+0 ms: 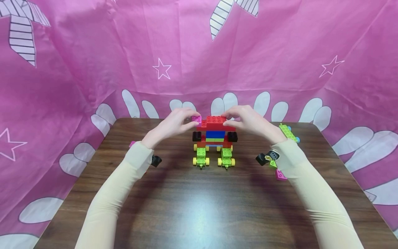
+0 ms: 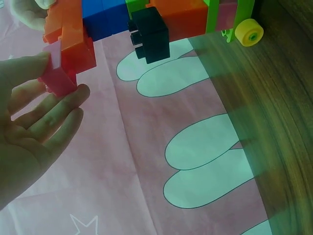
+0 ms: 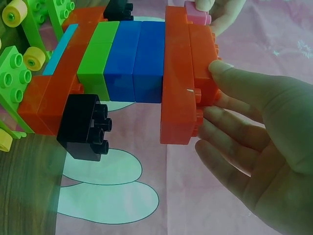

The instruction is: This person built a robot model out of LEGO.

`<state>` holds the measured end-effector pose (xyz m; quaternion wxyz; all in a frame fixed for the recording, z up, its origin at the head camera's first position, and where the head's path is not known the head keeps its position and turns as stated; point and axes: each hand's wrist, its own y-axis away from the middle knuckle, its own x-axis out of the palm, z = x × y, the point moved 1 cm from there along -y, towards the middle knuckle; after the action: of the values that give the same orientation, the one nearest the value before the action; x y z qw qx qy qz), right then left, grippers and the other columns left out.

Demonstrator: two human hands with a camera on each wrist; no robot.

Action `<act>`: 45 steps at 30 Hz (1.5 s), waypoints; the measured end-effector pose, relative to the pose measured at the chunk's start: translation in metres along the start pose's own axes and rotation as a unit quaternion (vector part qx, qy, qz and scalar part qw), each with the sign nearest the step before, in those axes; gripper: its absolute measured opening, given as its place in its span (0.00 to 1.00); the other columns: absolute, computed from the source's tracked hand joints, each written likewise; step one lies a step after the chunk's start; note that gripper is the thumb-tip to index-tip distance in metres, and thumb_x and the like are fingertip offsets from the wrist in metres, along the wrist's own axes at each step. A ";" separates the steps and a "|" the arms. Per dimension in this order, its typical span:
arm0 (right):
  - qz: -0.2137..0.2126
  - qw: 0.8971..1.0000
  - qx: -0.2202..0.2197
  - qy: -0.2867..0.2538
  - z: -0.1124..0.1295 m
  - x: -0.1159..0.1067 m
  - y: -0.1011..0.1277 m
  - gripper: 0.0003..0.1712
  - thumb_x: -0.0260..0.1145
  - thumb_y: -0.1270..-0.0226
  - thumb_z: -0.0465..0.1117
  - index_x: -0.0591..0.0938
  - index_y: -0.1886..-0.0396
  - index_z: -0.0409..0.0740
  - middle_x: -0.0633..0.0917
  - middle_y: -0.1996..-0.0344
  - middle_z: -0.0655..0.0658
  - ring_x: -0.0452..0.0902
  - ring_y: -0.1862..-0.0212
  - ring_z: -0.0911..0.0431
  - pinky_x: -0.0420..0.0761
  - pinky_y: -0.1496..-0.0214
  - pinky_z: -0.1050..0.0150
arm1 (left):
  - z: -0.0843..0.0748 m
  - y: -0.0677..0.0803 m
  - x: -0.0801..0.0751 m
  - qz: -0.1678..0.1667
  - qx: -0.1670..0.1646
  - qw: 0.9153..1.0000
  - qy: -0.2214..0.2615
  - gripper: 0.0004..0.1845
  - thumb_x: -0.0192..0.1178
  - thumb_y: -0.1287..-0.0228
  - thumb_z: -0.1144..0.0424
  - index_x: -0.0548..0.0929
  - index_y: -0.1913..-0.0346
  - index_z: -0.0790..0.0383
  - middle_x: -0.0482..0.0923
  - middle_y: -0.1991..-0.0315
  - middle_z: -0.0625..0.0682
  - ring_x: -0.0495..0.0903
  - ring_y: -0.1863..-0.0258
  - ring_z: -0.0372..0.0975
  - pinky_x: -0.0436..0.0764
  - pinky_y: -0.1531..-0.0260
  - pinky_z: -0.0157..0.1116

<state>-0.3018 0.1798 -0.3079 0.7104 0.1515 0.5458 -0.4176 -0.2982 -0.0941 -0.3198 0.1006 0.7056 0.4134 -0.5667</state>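
Note:
A toy-brick build stands on wheels at the back of the table. My left hand (image 1: 174, 121) pinches a small pink brick (image 1: 197, 119) at the left end of the top red layer, thumb on one side and fingers on the other. At the other end, my right hand (image 1: 247, 119) holds the upper red brick (image 3: 201, 63) between thumb and fingers. Under the top layer come blue bricks (image 3: 132, 63) and green bricks (image 3: 95, 73), with a black brick (image 3: 80, 125) sticking out at each side. Lime-green wheeled bases (image 1: 201, 157) with yellow wheels sit at the bottom front.
Right of the build, a lime-green piece with blue wheels (image 1: 288, 132) lies beside my right forearm. A loose pink brick (image 1: 281, 175) and a green brick (image 1: 273, 164) are partly behind that sleeve. A pink piece (image 1: 132, 143) shows beside the left cuff. A pink patterned cloth (image 1: 192, 72) hangs behind the table.

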 end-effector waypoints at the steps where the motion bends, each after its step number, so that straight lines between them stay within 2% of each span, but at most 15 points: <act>1: 0.000 1.000 0.000 -0.001 0.000 0.000 0.000 0.20 0.72 0.37 0.44 0.85 0.46 0.43 0.90 0.56 0.45 0.84 0.50 0.52 0.85 0.47 0.54 | 0.000 0.000 0.000 -0.004 0.001 1.000 0.000 0.19 0.64 0.33 0.57 0.83 0.44 0.64 0.85 0.51 0.57 0.82 0.50 0.46 0.81 0.44 0.43; 6: -0.001 1.000 0.003 -0.004 0.000 -0.001 0.000 0.20 0.72 0.37 0.44 0.85 0.46 0.44 0.89 0.56 0.45 0.84 0.50 0.52 0.85 0.47 0.53 | -0.001 0.002 0.003 -0.018 0.000 1.000 0.001 0.19 0.64 0.33 0.58 0.83 0.43 0.65 0.85 0.50 0.57 0.82 0.50 0.46 0.80 0.44 0.44; 14: 0.000 1.000 0.002 -0.011 -0.001 -0.001 0.001 0.19 0.72 0.37 0.44 0.85 0.47 0.44 0.89 0.54 0.45 0.83 0.48 0.52 0.84 0.46 0.53 | 0.003 0.004 0.006 -0.014 -0.009 1.000 0.018 0.19 0.62 0.31 0.57 0.82 0.42 0.62 0.84 0.52 0.55 0.80 0.50 0.46 0.80 0.43 0.44; 21: 0.001 1.000 0.000 -0.014 0.000 0.000 0.000 0.19 0.72 0.37 0.44 0.85 0.47 0.45 0.89 0.53 0.45 0.83 0.47 0.51 0.84 0.45 0.53 | 0.008 0.009 0.006 -0.025 -0.012 0.999 0.028 0.22 0.63 0.32 0.57 0.80 0.39 0.62 0.84 0.45 0.56 0.81 0.44 0.46 0.79 0.39 0.44; 28: 0.011 1.000 0.008 -0.015 0.000 -0.001 0.000 0.20 0.72 0.37 0.44 0.84 0.45 0.45 0.89 0.53 0.46 0.83 0.46 0.52 0.84 0.44 0.52 | 0.014 0.015 0.004 -0.027 -0.040 0.998 0.047 0.23 0.64 0.33 0.55 0.80 0.39 0.61 0.84 0.45 0.55 0.82 0.44 0.46 0.79 0.39 0.44; 32: 0.015 1.000 0.013 -0.016 0.000 -0.002 0.000 0.21 0.72 0.37 0.44 0.84 0.45 0.45 0.89 0.53 0.46 0.83 0.47 0.52 0.84 0.44 0.51 | 0.020 0.023 -0.001 -0.031 -0.051 0.997 0.054 0.22 0.64 0.33 0.57 0.80 0.39 0.62 0.84 0.45 0.56 0.82 0.44 0.46 0.79 0.39 0.46; 36: 0.019 1.000 0.014 -0.015 0.000 -0.002 0.000 0.21 0.71 0.36 0.45 0.84 0.44 0.46 0.88 0.52 0.45 0.83 0.47 0.51 0.84 0.43 0.50 | 0.033 0.038 -0.009 -0.038 -0.065 0.996 0.046 0.21 0.65 0.34 0.59 0.81 0.40 0.63 0.84 0.46 0.58 0.82 0.45 0.48 0.79 0.40 0.47; 39: 0.019 1.000 0.019 -0.012 -0.001 -0.002 0.000 0.22 0.71 0.36 0.45 0.83 0.43 0.47 0.88 0.51 0.46 0.82 0.46 0.51 0.84 0.44 0.50 | 0.050 0.053 -0.016 -0.042 -0.084 0.995 0.035 0.21 0.65 0.34 0.59 0.81 0.41 0.65 0.85 0.47 0.60 0.83 0.46 0.50 0.78 0.40 0.48; 42: 0.019 1.000 0.021 -0.008 -0.001 -0.002 0.000 0.22 0.72 0.36 0.45 0.83 0.43 0.47 0.88 0.51 0.46 0.82 0.46 0.51 0.84 0.44 0.50 | 0.073 0.070 -0.021 -0.033 -0.113 0.993 0.019 0.21 0.64 0.34 0.60 0.81 0.42 0.68 0.85 0.48 0.62 0.82 0.45 0.52 0.77 0.39 0.50; 45: 0.017 1.000 0.017 -0.002 -0.001 -0.002 0.000 0.23 0.72 0.37 0.45 0.83 0.43 0.47 0.88 0.51 0.46 0.82 0.47 0.51 0.84 0.44 0.50 | 0.098 0.091 -0.026 -0.009 -0.150 0.989 -0.001 0.21 0.63 0.33 0.60 0.80 0.42 0.70 0.83 0.46 0.65 0.80 0.42 0.56 0.75 0.37 0.52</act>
<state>-0.3027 0.1809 -0.3065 0.7160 0.1722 0.5344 -0.4148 -0.3055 -0.2238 -0.3600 0.2002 0.6783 0.4998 -0.5001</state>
